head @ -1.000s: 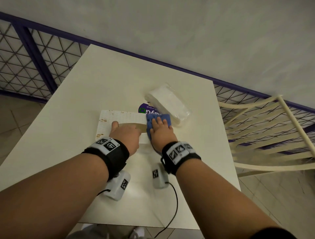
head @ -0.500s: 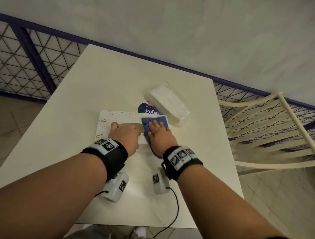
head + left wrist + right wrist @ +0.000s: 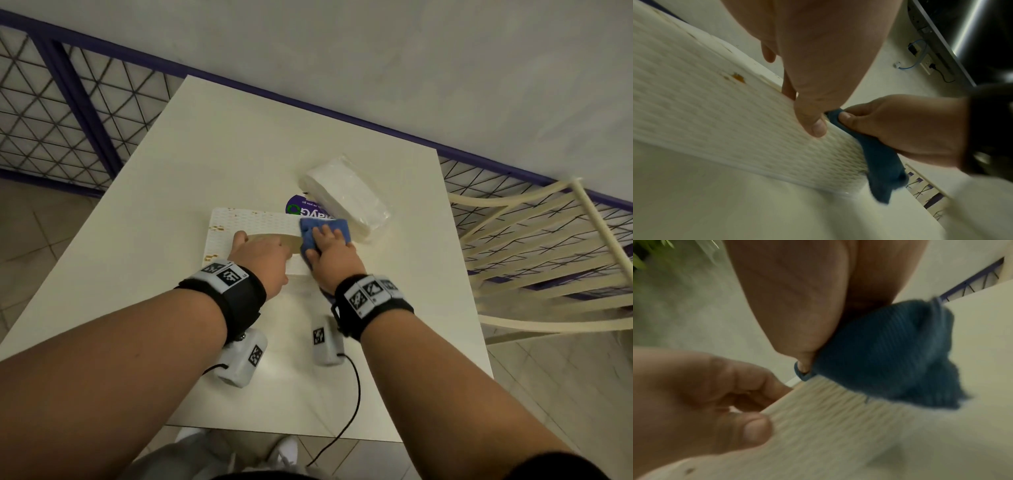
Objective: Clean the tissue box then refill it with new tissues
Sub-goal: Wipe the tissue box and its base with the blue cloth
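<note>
A white patterned tissue box (image 3: pixel 246 221) lies flat on the white table (image 3: pixel 239 137). My left hand (image 3: pixel 262 250) grips its near edge, fingers reaching over the top by the oval opening, thumb (image 3: pixel 815 126) on the near side (image 3: pixel 715 105). My right hand (image 3: pixel 329 248) holds a blue cloth (image 3: pixel 325 228) wrapped over the box's right end, fingers on top and thumb (image 3: pixel 846 118) pinching the cloth (image 3: pixel 879 159) against the side. In the right wrist view the cloth (image 3: pixel 890 353) hangs over the box edge (image 3: pixel 828 418). A clear-wrapped pack of new tissues (image 3: pixel 346 202) lies just behind.
A purple round sticker (image 3: pixel 301 209) sits on the table between the box and the tissue pack. A cream slatted chair (image 3: pixel 548 246) stands right of the table. A purple mesh railing (image 3: pixel 51 102) runs behind. The wrist-camera cable (image 3: pixel 354 394) trails off the near edge.
The right hand slid the blue cloth a little left along the box top, then back toward its right end. The left hand kept its hold on the box.
</note>
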